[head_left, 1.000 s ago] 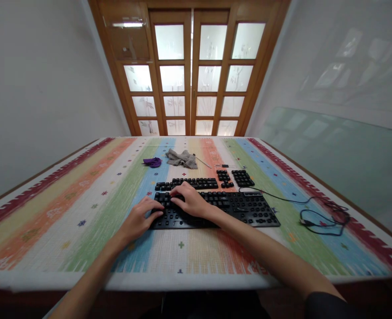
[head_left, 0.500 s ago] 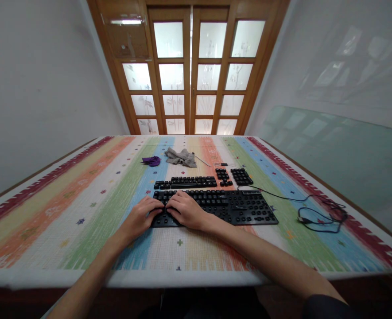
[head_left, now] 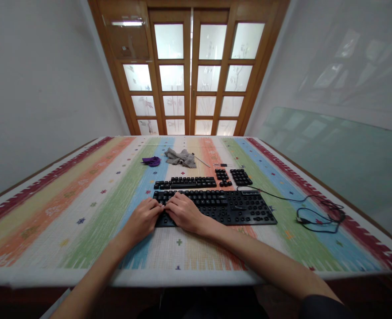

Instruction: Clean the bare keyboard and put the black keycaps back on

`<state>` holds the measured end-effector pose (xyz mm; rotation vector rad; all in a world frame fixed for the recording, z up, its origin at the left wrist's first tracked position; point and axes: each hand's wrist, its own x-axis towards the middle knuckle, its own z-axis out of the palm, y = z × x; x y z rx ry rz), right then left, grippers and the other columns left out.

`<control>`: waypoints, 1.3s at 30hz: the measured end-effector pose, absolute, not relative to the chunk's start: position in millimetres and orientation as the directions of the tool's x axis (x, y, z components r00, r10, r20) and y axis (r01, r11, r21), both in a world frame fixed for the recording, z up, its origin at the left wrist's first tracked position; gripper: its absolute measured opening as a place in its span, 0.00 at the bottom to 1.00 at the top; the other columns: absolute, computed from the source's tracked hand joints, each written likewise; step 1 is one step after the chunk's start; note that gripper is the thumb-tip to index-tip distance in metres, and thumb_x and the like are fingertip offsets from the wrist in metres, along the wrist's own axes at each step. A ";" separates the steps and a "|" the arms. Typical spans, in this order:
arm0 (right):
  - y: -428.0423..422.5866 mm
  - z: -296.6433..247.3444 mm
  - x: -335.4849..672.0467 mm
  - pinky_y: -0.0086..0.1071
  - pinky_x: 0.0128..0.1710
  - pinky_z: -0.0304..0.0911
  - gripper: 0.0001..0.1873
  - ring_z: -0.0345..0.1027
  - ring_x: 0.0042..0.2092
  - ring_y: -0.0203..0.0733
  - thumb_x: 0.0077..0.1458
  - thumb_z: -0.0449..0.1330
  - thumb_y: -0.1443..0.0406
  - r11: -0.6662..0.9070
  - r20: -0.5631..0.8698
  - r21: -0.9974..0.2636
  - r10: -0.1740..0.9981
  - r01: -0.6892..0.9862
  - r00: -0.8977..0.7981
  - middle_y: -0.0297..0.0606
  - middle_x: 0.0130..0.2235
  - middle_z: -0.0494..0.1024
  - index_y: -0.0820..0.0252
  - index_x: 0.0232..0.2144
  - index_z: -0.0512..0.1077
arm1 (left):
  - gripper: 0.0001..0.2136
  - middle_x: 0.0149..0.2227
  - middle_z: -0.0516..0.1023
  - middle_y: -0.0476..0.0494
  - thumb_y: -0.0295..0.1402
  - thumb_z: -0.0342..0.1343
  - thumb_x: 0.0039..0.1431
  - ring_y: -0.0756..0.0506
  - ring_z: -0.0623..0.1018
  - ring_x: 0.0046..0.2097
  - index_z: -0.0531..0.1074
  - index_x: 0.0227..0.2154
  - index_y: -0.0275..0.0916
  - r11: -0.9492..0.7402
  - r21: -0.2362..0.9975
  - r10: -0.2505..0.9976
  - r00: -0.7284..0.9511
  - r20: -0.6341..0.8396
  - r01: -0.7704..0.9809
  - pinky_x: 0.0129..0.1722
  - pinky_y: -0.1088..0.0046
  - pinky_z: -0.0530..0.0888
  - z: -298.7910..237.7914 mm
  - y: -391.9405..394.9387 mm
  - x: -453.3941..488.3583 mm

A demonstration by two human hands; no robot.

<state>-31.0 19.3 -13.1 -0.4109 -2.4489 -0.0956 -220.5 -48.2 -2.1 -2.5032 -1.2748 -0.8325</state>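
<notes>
A black keyboard (head_left: 230, 214) lies across the table in front of me, its upper-left rows bearing keycaps and its right part showing bare switches. My left hand (head_left: 148, 213) rests at its left end, fingers bent and pressed together. Beside it, fingertips almost meeting those of the left, my right hand (head_left: 182, 210) curls over the keyboard. Whatever sits between the fingertips is too small and hidden to name. Just behind the keyboard, loose keycaps (head_left: 193, 182) stand in rows, with a block of number-pad keycaps (head_left: 241, 177) and a smaller keycap group (head_left: 222, 176) to the right.
A grey cloth (head_left: 181, 158) and a purple bundle (head_left: 151, 161) lie farther back. Near them are a thin rod (head_left: 202, 160) and a small black-handled tool (head_left: 223, 165). The keyboard's cable (head_left: 328, 215) coils at the right on the striped tablecloth (head_left: 92, 221).
My hands have drawn closer together, the left moving slightly right and its fingers closing in toward the right hand's fingertips. The keyboard and loose keycaps look unmoved.
</notes>
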 end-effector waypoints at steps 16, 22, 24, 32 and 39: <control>9.7 -4.3 -36.0 0.38 0.38 0.60 0.09 0.61 0.40 0.47 0.63 0.53 0.71 0.911 0.502 0.105 0.298 0.398 -0.812 0.45 0.35 0.74 0.66 0.32 0.72 | 0.10 0.37 0.77 0.42 0.25 0.48 0.63 0.43 0.73 0.40 0.74 0.40 0.38 -0.560 0.175 0.726 0.378 0.575 0.810 0.43 0.63 0.74 -4.7 -54.6 -219.7; 12.6 -11.7 -33.5 0.37 0.41 0.62 0.11 0.61 0.39 0.45 0.65 0.51 0.69 0.917 0.587 0.023 0.309 0.397 -0.748 0.43 0.34 0.75 0.66 0.34 0.73 | 0.08 0.41 0.76 0.42 0.31 0.50 0.65 0.43 0.75 0.44 0.73 0.42 0.38 -0.554 0.255 0.732 0.317 0.604 0.793 0.46 0.62 0.73 -2.3 -51.2 -214.7; 13.1 -12.8 -32.6 0.37 0.41 0.62 0.11 0.60 0.38 0.45 0.65 0.51 0.69 0.923 0.609 0.011 0.300 0.386 -0.735 0.43 0.34 0.75 0.66 0.34 0.73 | 0.08 0.40 0.76 0.42 0.31 0.50 0.65 0.44 0.74 0.43 0.73 0.41 0.38 -0.557 0.260 0.734 0.322 0.598 0.788 0.47 0.62 0.73 -1.6 -48.5 -214.3; 12.4 -11.4 -29.3 0.37 0.38 0.60 0.09 0.60 0.38 0.46 0.65 0.51 0.69 0.921 0.597 -0.072 0.347 0.382 -0.723 0.43 0.32 0.74 0.63 0.34 0.70 | 0.07 0.41 0.75 0.44 0.32 0.52 0.62 0.43 0.74 0.45 0.75 0.39 0.40 -0.554 0.274 0.772 0.361 0.523 0.786 0.57 0.55 0.67 1.7 -40.1 -219.9; 11.4 -10.7 -29.2 0.37 0.40 0.61 0.05 0.61 0.39 0.46 0.64 0.53 0.69 0.914 0.591 -0.155 0.389 0.374 -0.707 0.44 0.34 0.75 0.64 0.37 0.69 | 0.08 0.42 0.75 0.43 0.34 0.53 0.62 0.43 0.74 0.47 0.74 0.41 0.40 -0.549 0.287 0.782 0.361 0.509 0.785 0.59 0.53 0.65 0.9 -39.9 -222.2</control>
